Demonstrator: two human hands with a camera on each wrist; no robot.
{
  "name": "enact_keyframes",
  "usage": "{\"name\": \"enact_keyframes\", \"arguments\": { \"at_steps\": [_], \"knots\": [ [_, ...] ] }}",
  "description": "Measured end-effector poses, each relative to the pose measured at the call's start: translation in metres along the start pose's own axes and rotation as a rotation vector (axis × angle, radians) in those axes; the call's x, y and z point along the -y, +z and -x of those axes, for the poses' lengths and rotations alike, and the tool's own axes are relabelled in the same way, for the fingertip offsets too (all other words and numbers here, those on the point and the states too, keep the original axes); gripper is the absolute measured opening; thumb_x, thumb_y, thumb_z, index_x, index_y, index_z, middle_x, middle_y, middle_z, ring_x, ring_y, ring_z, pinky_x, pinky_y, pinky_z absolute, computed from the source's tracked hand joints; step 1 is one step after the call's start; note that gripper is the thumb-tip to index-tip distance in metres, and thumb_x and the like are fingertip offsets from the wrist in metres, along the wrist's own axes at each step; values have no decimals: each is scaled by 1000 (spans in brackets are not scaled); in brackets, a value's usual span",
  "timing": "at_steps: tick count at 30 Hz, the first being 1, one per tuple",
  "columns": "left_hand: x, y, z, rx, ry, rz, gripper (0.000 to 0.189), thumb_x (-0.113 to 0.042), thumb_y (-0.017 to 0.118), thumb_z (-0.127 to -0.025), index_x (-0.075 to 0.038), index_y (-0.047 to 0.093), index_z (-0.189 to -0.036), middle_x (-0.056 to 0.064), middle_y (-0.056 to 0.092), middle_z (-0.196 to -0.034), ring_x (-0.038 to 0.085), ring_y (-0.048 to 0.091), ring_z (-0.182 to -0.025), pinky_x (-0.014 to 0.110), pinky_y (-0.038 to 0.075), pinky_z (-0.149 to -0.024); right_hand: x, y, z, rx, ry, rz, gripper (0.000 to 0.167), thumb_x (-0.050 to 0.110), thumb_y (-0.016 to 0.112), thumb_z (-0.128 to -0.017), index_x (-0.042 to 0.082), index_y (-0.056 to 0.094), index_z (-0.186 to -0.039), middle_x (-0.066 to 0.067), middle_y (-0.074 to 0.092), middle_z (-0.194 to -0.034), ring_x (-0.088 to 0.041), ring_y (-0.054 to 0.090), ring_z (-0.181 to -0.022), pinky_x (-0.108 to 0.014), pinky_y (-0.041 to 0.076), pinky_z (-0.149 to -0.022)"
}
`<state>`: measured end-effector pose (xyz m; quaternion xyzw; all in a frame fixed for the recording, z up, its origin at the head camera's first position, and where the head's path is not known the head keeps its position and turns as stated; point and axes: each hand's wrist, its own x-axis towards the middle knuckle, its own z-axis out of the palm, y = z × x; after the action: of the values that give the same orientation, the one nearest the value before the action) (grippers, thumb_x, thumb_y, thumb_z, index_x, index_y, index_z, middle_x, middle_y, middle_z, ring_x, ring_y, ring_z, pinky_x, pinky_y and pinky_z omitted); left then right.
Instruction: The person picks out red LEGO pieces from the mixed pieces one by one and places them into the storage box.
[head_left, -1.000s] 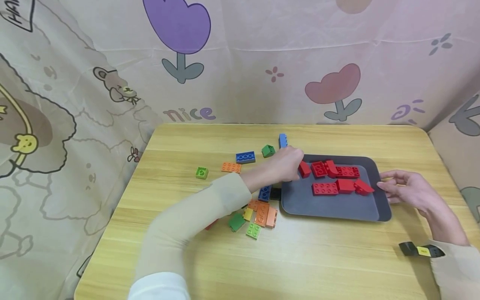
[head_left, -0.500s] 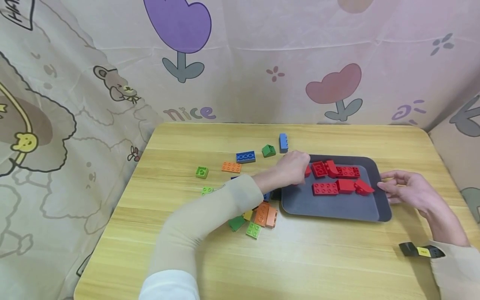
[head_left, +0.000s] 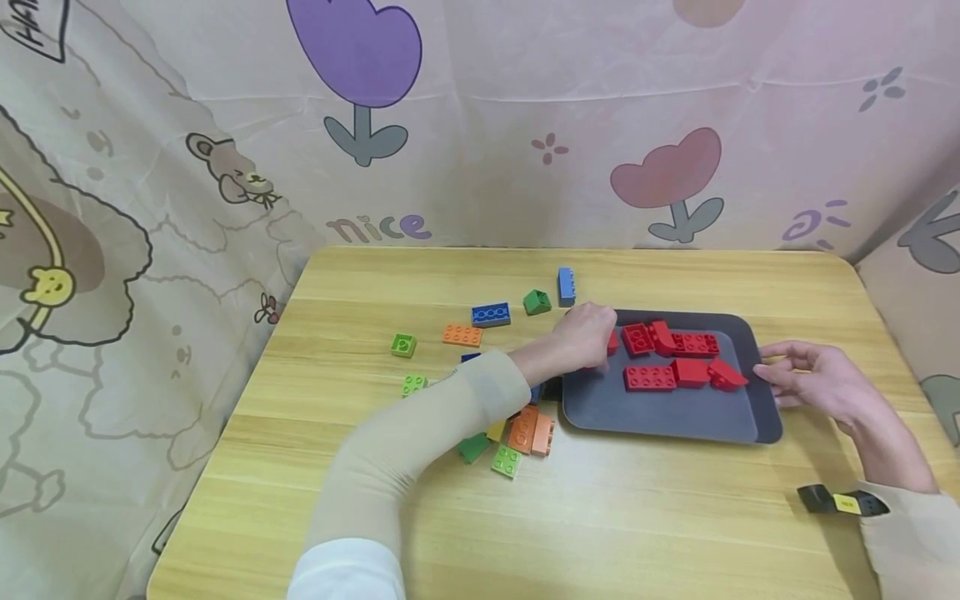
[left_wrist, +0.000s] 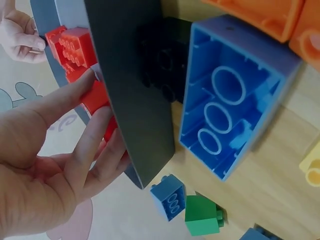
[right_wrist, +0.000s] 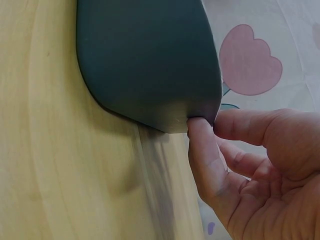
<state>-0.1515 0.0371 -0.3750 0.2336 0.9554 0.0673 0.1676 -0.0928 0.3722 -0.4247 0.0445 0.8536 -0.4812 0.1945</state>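
Note:
A dark grey tray [head_left: 675, 421] lies on the right part of the table with several red toy building bricks [head_left: 651, 378] in two rough rows. My left hand [head_left: 582, 337] reaches over the tray's left wall. In the left wrist view its thumb and fingers are bent around a red brick [left_wrist: 95, 98] just inside the wall, partly hidden by the fingers. My right hand [head_left: 813, 379] holds the tray's right end. The right wrist view shows its thumb and a finger pinching the rim of the tray [right_wrist: 150, 55].
Left of the tray lie loose blue [head_left: 491, 314], orange [head_left: 462, 335] and green bricks [head_left: 537, 302], some hidden under the left forearm. A black brick [left_wrist: 162, 57] and a large blue brick [left_wrist: 220, 115] sit right outside the tray's left wall. A patterned cloth [head_left: 487, 167] hangs behind the table.
My left hand has moved a little to the right and down, further over the tray's left end, then nearly stopped. My right hand and the tray have stayed put.

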Motion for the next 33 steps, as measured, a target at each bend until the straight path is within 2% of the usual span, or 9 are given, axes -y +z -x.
{"name": "enact_keyframes", "arguments": {
  "at_steps": [3, 7, 14, 20, 29, 33],
  "knots": [
    [0, 2, -1, -4, -17, 13, 27, -26, 97, -81, -13, 77, -95, -5, 70, -86, 6, 64, -74, 16, 51, -62, 0, 0, 0, 1, -4, 0, 44, 6, 63, -107, -19, 47, -140, 12, 72, -88, -10, 71, -75, -30, 66, -69],
    [1, 6, -2, -12, -31, 33, 25, -25, 97, -81, -14, 76, -88, -5, 69, -83, 6, 64, -71, 16, 51, -61, -1, 0, 0, 1, -7, -16, 38, 6, 64, -107, -14, 52, -136, 13, 72, -88, -10, 72, -74, -30, 66, -68],
    [1, 11, -4, -26, -35, 17, 25, -27, 97, -81, -14, 76, -85, -6, 69, -80, 6, 64, -70, 16, 51, -61, -1, 0, 0, 0, -4, -18, 36, 6, 64, -107, -13, 53, -135, 13, 72, -87, -10, 71, -74, -30, 66, -69],
    [1, 12, -4, -30, -30, -5, 30, -32, 98, -79, -14, 74, -84, -6, 68, -78, 6, 62, -71, 17, 50, -62, -1, 0, -1, 3, 0, -14, 40, 6, 64, -107, -16, 50, -137, 14, 72, -87, -9, 71, -74, -30, 66, -69],
    [1, 10, -3, -26, -12, 10, 33, -34, 98, -79, -14, 70, -79, -5, 65, -72, 6, 61, -66, 17, 47, -58, -3, -1, -1, 3, 0, -23, 39, 7, 64, -107, -15, 50, -137, 14, 72, -88, -10, 72, -75, -30, 66, -69],
    [4, 7, -1, -31, -11, 19, 36, -35, 97, -80, -14, 69, -84, -5, 65, -77, 7, 61, -69, 18, 46, -60, -3, 0, -2, -1, -3, -22, 39, 7, 64, -107, -15, 51, -136, 14, 72, -87, -9, 71, -74, -30, 66, -69]
  ]
}}
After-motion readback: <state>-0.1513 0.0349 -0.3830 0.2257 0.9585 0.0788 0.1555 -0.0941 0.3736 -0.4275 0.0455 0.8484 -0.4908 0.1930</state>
